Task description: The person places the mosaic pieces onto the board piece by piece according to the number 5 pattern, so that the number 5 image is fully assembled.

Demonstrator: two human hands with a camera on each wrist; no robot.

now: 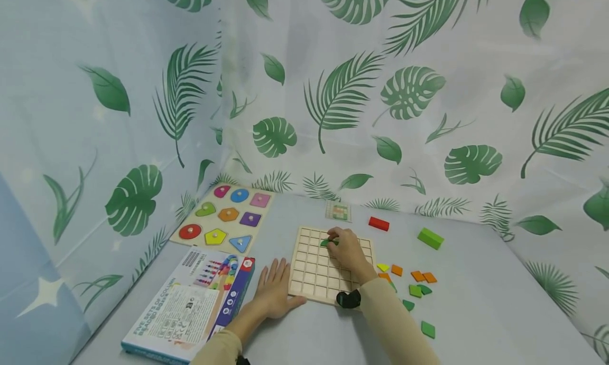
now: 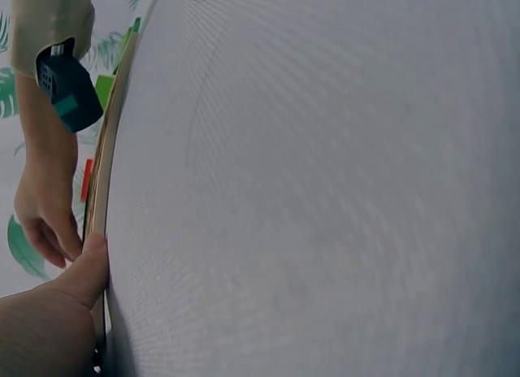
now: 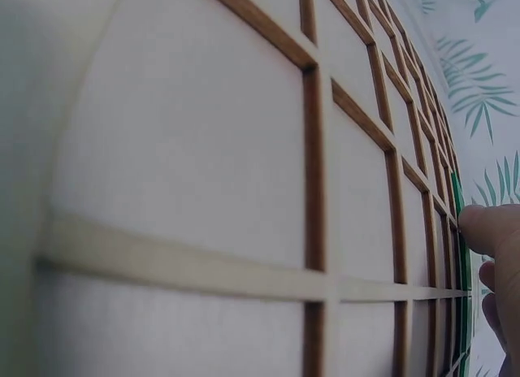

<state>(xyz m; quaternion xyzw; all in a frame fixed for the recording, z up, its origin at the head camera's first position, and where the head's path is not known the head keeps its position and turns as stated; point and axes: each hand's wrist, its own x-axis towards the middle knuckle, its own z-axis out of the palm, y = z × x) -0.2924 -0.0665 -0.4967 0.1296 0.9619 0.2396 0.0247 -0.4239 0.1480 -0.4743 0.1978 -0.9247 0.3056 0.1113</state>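
The right fingers (image 1: 335, 231) hide part of the green piece (image 1: 325, 243) in their pinch; behind them, the right sleeve (image 1: 392, 320) and wrist camera (image 1: 348, 299) cover a corner of the wooden board (image 1: 304, 272). Beyond them, details on the card (image 1: 339, 211) are too small to tell; left of the left fingers (image 1: 273, 272), fine print on the box (image 1: 187, 304) is unreadable.

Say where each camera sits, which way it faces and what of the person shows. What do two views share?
Head: on the head, facing forward and down at the grid board; left hand, right hand and both sleeves show.
Left wrist: on that wrist, looking across the tabletop; left thumb, right hand and sleeve show.
Right wrist: on that wrist, looking across the board; right fingers show.
Head and right wrist share the green piece.
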